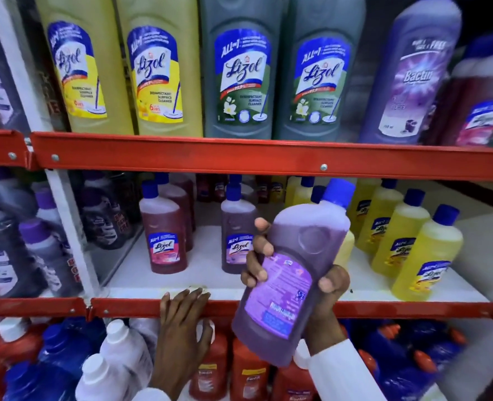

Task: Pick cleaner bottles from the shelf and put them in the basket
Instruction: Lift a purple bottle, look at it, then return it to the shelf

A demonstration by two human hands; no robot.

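Purple liquid fills the purple bottle we've got in our right hand, held just in front of the middle shelf. Fingers wrap the bottle's left edge, thumb presses its right edge, so the grip is closed firmly around the body. Bottle tilts, blue cap up and to the right, back label facing us. White sleeve shows at the wrist.

Our left hand lies flat, palm down, fingers together, draped over the red front rail of that middle shelf; fingertips reach onto the white shelf board. It holds nothing.

On the middle shelf: a red-liquid bottle at left, a dark purple bottle just behind our right hand's fingers, a row of yellow bottles to the right, all blue-capped.

Above the middle shelf: two big yellow Lizol bottles, two grey-green Lizol bottles, a purple Bactin bottle.

Below the middle shelf: white-capped red, blue and white bottles, packed close.

Basket not in view.
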